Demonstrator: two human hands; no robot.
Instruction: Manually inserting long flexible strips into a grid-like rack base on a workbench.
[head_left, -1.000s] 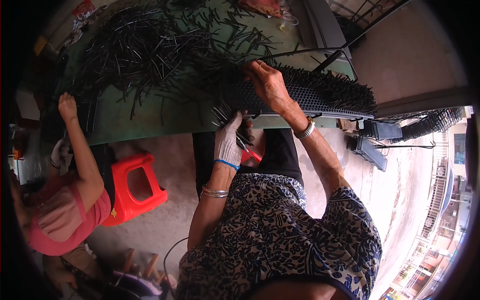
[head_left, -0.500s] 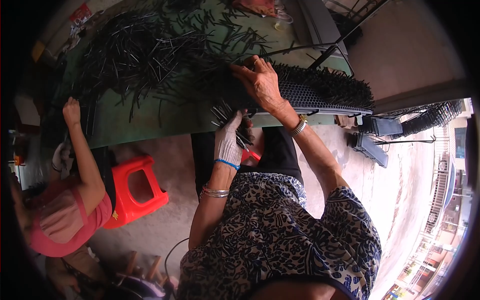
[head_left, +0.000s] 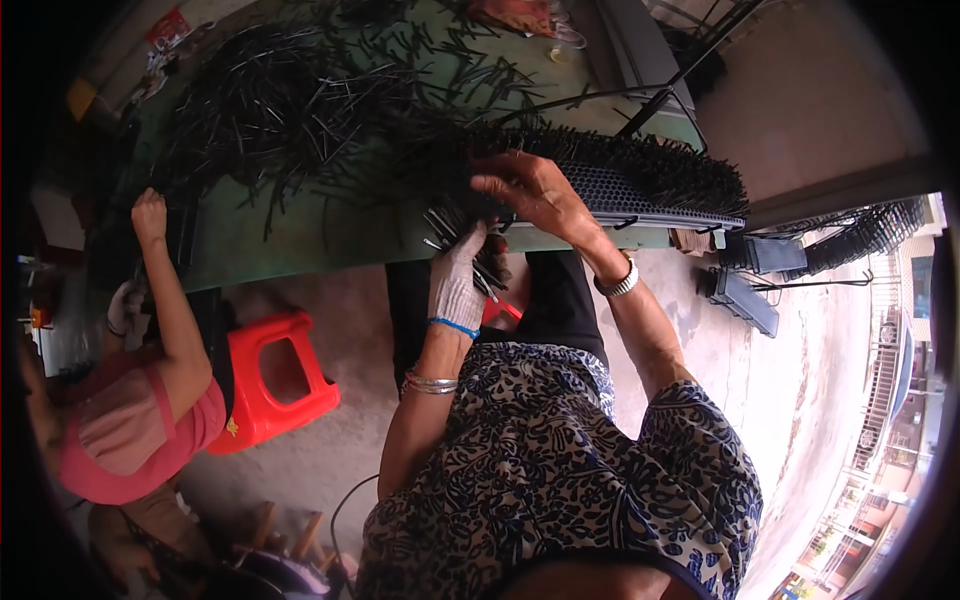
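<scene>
A bundle of thin dark rods sits in the gloved left hand, whose fingers are curled tight round it, the rod ends fanning out above and to the sides of the fist just below the near edge of the green counter. Just above and to the right of it, the bare right hand lies over the left end of a black perforated tray, fingers spread loosely and bent down onto its surface; whether it pinches a rod cannot be told. The tray stands along the counter's near right edge, and upright dark rods bristle thickly from its holes. Behind both hands a large loose heap of the same rods covers much of the counter, lying every which way. The left wrist wears thin bangles and a blue glove cuff, the right wrist a metal wristband. To the left, another person in a pink top reaches a raised hand to the counter's edge, near more rods. A red plastic stool stands on the concrete floor between the two people.
</scene>
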